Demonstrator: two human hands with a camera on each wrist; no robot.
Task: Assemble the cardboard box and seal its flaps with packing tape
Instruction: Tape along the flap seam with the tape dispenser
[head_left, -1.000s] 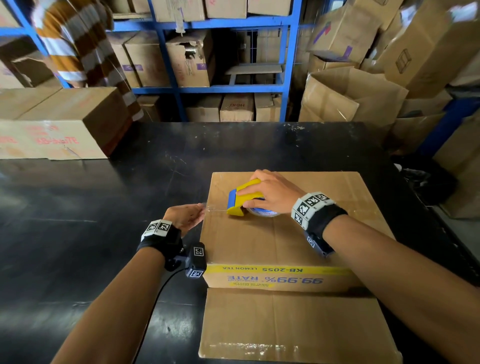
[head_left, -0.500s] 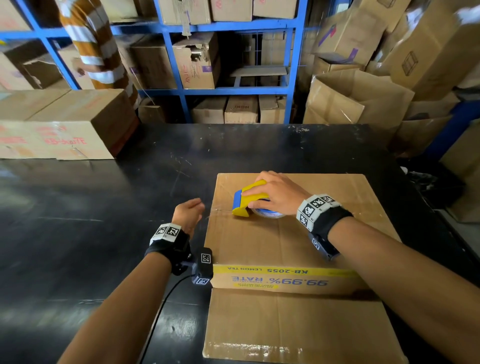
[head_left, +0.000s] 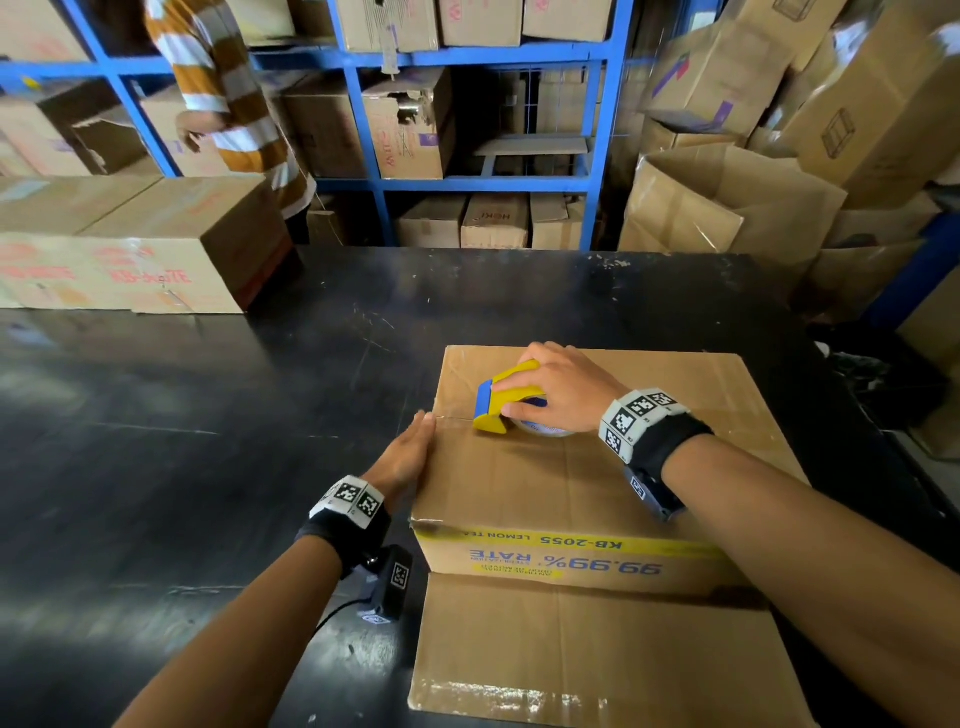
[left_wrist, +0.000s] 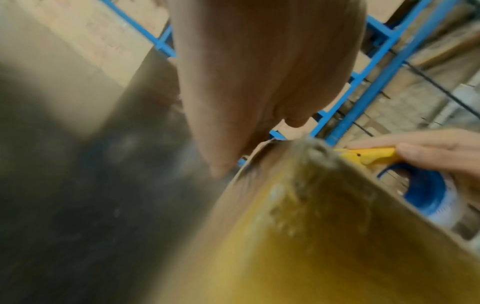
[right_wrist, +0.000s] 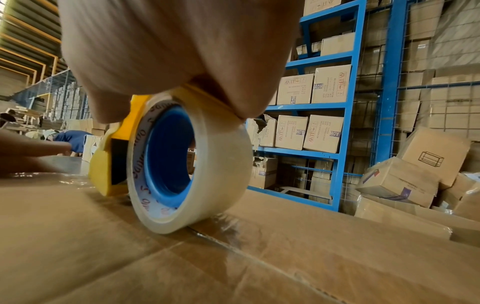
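A brown cardboard box (head_left: 571, 483) with a yellow printed band lies on the black table (head_left: 208, 441), its top flaps closed along a centre seam (right_wrist: 233, 248). My right hand (head_left: 561, 389) grips a yellow tape dispenser (head_left: 501, 397) with a clear tape roll (right_wrist: 182, 164) on a blue core, which stands on the seam near the box's left edge. My left hand (head_left: 408, 452) presses flat with straight fingers against the box's left side at the seam end. In the left wrist view the left hand (left_wrist: 259, 82) is blurred beside the box corner (left_wrist: 298, 205).
A loose flap (head_left: 597, 654) lies flat toward me from the box. A large carton (head_left: 130, 244) sits at the table's far left. Blue shelving (head_left: 467, 57) full of boxes stands behind, a pile of cartons (head_left: 779, 130) at right. A person in a striped shirt (head_left: 228, 98) stands behind the table.
My left hand opened from a loosely curled pose near the tape end and now lies flat against the box's left side. The dispenser stayed almost in place. The person behind moved right.
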